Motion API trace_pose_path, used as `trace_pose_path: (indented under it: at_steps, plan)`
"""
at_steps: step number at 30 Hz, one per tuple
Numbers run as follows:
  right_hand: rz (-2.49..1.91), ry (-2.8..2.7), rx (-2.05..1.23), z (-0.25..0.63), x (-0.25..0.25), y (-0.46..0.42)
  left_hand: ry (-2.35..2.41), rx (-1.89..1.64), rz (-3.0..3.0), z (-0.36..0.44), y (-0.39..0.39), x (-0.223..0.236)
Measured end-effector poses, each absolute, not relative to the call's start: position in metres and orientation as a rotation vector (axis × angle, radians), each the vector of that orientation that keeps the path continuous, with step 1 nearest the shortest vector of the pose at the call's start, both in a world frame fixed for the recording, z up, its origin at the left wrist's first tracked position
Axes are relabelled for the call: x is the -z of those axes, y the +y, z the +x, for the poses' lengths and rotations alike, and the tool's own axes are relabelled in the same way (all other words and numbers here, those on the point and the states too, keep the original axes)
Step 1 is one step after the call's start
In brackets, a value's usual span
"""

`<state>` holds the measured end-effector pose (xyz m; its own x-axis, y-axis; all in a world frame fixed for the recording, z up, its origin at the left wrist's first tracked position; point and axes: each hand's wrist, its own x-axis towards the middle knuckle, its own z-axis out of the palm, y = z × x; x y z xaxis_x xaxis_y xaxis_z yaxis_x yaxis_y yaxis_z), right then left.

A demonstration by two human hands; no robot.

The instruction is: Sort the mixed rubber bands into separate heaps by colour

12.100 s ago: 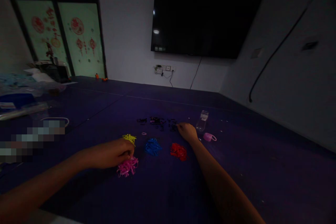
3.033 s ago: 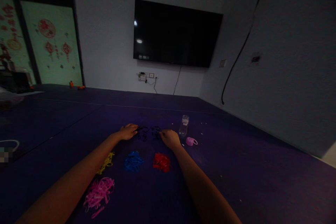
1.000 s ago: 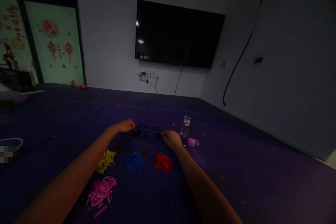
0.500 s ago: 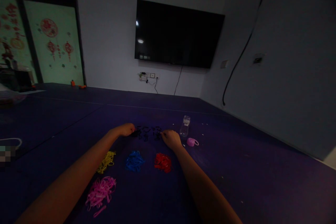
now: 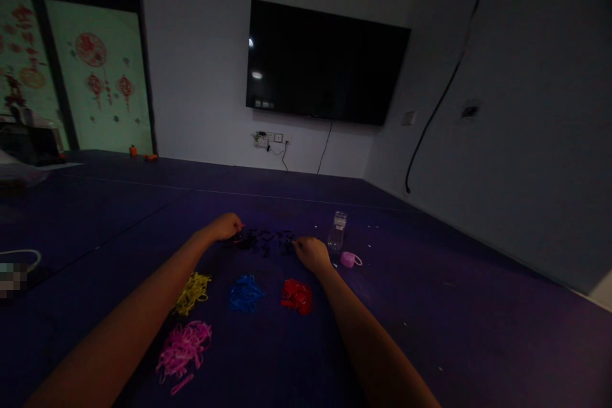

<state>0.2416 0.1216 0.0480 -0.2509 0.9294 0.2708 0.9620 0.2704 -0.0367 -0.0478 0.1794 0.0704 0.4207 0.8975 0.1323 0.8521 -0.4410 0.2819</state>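
Note:
Black rubber bands (image 5: pixel 266 239) lie scattered on the dark purple surface between my two hands. My left hand (image 5: pixel 226 227) is at the left end of these bands, raised a little, with its fingers pinched together; what is in them is too dark to make out. At the right end, my right hand (image 5: pixel 312 253) rests low with fingers curled and closed among the bands, their tips partly hidden. Nearer to me are sorted piles: yellow bands (image 5: pixel 192 294), blue bands (image 5: pixel 245 294), red bands (image 5: pixel 296 296) and pink bands (image 5: pixel 184 352).
Just beyond my right hand stands a clear plastic bottle (image 5: pixel 337 231), its pink cap with a loop (image 5: pixel 349 259) lying beside it. Small white scraps dot the surface on the right. A television (image 5: pixel 325 64) hangs on the far wall. Orange objects (image 5: pixel 150 157) sit at the back left.
My left hand has moved slightly up and to the left, away from the middle of the black bands. My right hand stays in place.

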Motion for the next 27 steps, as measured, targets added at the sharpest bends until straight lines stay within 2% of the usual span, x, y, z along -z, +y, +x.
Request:
trace_pose_path:
  at_steps: [18, 27]
  plan:
    - [-1.778, -2.298, 0.187, 0.240, -0.050, 0.119, 1.716, -0.613, 2.345, -0.037, 0.161, -0.085]
    - [-1.783, -2.298, 0.180, 0.240, -0.050, 0.120, 1.661, -0.580, 2.367, -0.039, 0.158, -0.086]
